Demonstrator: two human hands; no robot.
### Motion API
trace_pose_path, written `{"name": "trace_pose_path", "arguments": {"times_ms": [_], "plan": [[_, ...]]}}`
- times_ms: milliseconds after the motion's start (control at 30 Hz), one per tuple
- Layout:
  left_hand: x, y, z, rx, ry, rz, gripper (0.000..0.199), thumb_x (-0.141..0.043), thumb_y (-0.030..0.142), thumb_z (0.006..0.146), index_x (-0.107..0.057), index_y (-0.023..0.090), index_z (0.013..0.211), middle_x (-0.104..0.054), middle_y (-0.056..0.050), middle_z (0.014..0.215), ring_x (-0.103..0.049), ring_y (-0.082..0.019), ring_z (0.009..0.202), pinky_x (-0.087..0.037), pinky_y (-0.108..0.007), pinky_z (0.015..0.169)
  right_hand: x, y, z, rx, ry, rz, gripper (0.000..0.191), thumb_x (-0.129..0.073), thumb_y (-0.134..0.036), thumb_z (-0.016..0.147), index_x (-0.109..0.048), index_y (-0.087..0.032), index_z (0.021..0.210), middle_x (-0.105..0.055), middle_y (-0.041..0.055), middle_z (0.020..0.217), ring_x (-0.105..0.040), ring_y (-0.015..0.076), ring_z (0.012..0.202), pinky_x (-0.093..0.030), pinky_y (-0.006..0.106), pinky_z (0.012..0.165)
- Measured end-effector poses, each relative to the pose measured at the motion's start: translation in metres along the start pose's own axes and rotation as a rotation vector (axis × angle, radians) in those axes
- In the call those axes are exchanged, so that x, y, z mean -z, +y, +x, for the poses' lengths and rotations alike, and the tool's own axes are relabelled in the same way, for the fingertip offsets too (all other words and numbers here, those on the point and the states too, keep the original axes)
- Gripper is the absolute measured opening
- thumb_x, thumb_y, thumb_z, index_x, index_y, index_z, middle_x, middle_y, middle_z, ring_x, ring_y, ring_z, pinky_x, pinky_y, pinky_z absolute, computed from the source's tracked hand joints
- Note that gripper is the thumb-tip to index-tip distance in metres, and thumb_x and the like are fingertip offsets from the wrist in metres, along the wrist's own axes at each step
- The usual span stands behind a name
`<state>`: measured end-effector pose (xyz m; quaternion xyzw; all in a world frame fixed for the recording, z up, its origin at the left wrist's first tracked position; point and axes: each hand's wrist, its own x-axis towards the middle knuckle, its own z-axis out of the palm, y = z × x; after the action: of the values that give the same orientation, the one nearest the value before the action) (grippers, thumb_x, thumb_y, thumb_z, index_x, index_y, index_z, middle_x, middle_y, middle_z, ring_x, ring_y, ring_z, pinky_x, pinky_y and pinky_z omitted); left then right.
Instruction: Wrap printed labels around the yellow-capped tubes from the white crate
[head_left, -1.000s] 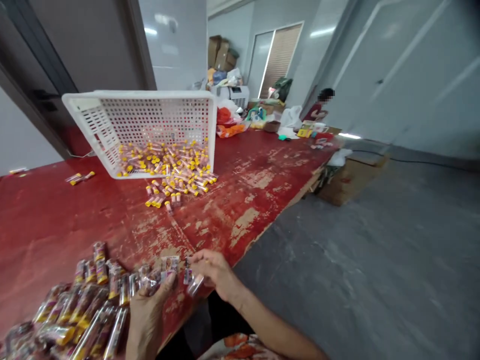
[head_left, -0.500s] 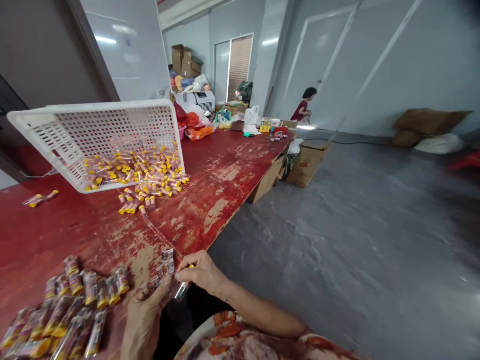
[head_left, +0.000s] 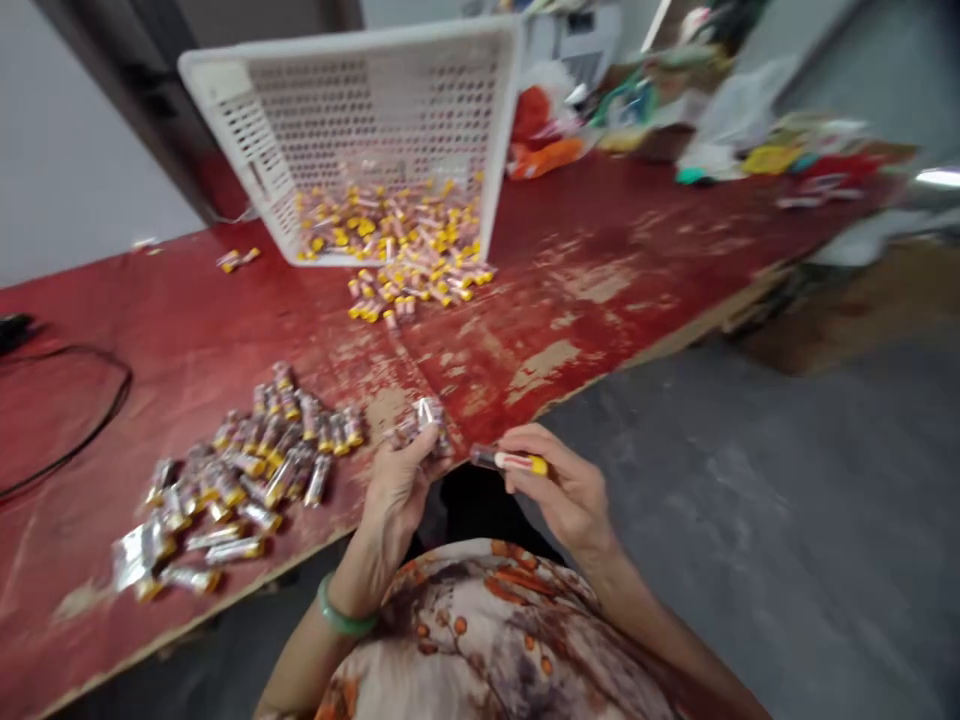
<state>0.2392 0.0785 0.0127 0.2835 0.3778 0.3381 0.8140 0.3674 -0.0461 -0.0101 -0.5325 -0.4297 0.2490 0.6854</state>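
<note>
Nearest is a floral-print garment [head_left: 480,640] on the person, dark cloth below it. The left hand [head_left: 394,485], a green bangle [head_left: 345,610] at its wrist, pinches small printed wrappers [head_left: 429,415] between thumb and fingers at the table's near edge. Just to the right, the right hand [head_left: 566,490] pinches a yellow-capped tube [head_left: 514,461] with its fingertips, held sideways beyond the edge, cap to the right.

The red tabletop [head_left: 187,330] is worn through to pale tan patches, its near edge rough. Near left lies a heap of wrapped tubes [head_left: 262,450], shiny and yellow-ended; farther left a black cable [head_left: 97,430] curls. A grey, streaked floor [head_left: 750,520] spreads on the right.

Farther off, a white perforated basket [head_left: 390,40] lies tipped on its side, pinkish tubes [head_left: 420,265] spilling from its mouth. At far right are orange bags [head_left: 547,157], a white plastic bag [head_left: 739,115] and a yellow item [head_left: 772,158]; a pale wall [head_left: 75,130] stands far left. Printing shows on the wrappers and the held tube, too blurred to read.
</note>
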Motion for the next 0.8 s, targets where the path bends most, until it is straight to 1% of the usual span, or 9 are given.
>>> {"name": "trace_pose_path", "arguments": {"times_ms": [100, 200, 333, 400, 467, 600, 700, 733, 800], "plan": [[-0.001, -0.003, 0.005, 0.041, 0.014, -0.054, 0.034, -0.086, 0.027, 0.053, -0.064, 0.013, 0.075, -0.064, 0.002, 0.062, -0.060, -0.010, 0.052, -0.051, -0.022, 0.050, -0.002, -0.002, 0.001, 0.205, -0.043, -0.222, 0.027, -0.061, -0.016, 0.083, -0.066, -0.024, 0.108, -0.060, 0.0063, 0.103, -0.061, 0.0179, 0.088, -0.050, 0.031, 0.074], [-0.004, -0.008, 0.005, 0.055, 0.059, -0.108, 0.036, -0.087, 0.027, 0.053, -0.064, 0.014, 0.078, -0.066, 0.002, 0.064, -0.060, -0.010, 0.052, -0.050, -0.021, 0.048, -0.008, -0.006, 0.004, 0.334, -0.108, -0.311, 0.035, -0.059, -0.010, 0.083, -0.063, -0.025, 0.114, -0.061, 0.0063, 0.102, -0.061, 0.0178, 0.088, -0.051, 0.031, 0.074], [-0.008, -0.011, 0.005, 0.102, 0.102, -0.143, 0.039, -0.087, 0.026, 0.054, -0.066, 0.014, 0.084, -0.069, 0.001, 0.071, -0.061, -0.011, 0.055, -0.051, -0.021, 0.050, -0.009, 0.001, 0.009, 0.488, -0.120, -0.469, 0.040, -0.057, -0.008, 0.082, -0.061, -0.025, 0.119, -0.062, 0.0077, 0.103, -0.062, 0.0176, 0.086, -0.053, 0.031, 0.072], [-0.010, -0.011, 0.006, 0.122, 0.109, -0.155, 0.036, -0.086, 0.024, 0.055, -0.066, 0.014, 0.083, -0.070, 0.000, 0.073, -0.062, -0.011, 0.057, -0.052, -0.022, 0.053, -0.009, 0.007, 0.010, 0.555, -0.088, -0.555, 0.042, -0.058, -0.009, 0.082, -0.061, -0.025, 0.120, -0.063, 0.0084, 0.103, -0.062, 0.0178, 0.085, -0.054, 0.032, 0.072], [-0.012, -0.010, 0.006, 0.141, 0.106, -0.158, 0.032, -0.085, 0.022, 0.056, -0.067, 0.015, 0.082, -0.070, 0.000, 0.073, -0.062, -0.011, 0.058, -0.052, -0.022, 0.054, -0.010, 0.010, 0.009, 0.592, -0.039, -0.625, 0.043, -0.059, -0.009, 0.081, -0.060, -0.024, 0.121, -0.064, 0.0094, 0.104, -0.063, 0.0188, 0.087, -0.055, 0.033, 0.073], [-0.017, -0.006, 0.007, 0.155, 0.098, -0.120, 0.030, -0.083, 0.020, 0.060, -0.068, 0.017, 0.086, -0.072, -0.001, 0.080, -0.064, -0.013, 0.064, -0.054, -0.023, 0.056, -0.022, 0.007, 0.006, 0.579, 0.118, -0.680, 0.039, -0.059, -0.011, 0.082, -0.059, -0.019, 0.120, -0.065, 0.0106, 0.102, -0.064, 0.0194, 0.090, -0.056, 0.031, 0.076], [-0.014, -0.006, 0.012, 0.153, 0.129, -0.071, 0.030, -0.083, 0.017, 0.058, -0.068, 0.019, 0.084, -0.072, 0.001, 0.075, -0.064, -0.013, 0.061, -0.054, -0.022, 0.053, -0.030, 0.007, 0.009, 0.578, 0.219, -0.712, 0.033, -0.058, -0.015, 0.084, -0.059, -0.016, 0.117, -0.066, 0.0102, 0.098, -0.065, 0.0184, 0.089, -0.056, 0.028, 0.075], [-0.012, -0.007, 0.016, 0.152, 0.125, -0.044, 0.029, -0.083, 0.017, 0.058, -0.069, 0.020, 0.083, -0.072, 0.001, 0.074, -0.064, -0.014, 0.060, -0.054, -0.022, 0.052, -0.030, 0.008, 0.011, 0.608, 0.224, -0.742, 0.033, -0.057, -0.016, 0.084, -0.058, -0.015, 0.117, -0.066, 0.0104, 0.097, -0.065, 0.0181, 0.088, -0.056, 0.027, 0.074], [-0.007, -0.011, 0.024, 0.098, 0.063, 0.013, 0.024, -0.081, 0.022, 0.062, -0.070, 0.024, 0.082, -0.072, 0.001, 0.075, -0.065, -0.015, 0.060, -0.055, -0.024, 0.053, -0.030, 0.011, 0.016, 0.689, 0.191, -0.846, 0.034, -0.056, -0.018, 0.084, -0.057, -0.013, 0.118, -0.066, 0.0105, 0.095, -0.065, 0.0176, 0.082, -0.057, 0.027, 0.071]]}}
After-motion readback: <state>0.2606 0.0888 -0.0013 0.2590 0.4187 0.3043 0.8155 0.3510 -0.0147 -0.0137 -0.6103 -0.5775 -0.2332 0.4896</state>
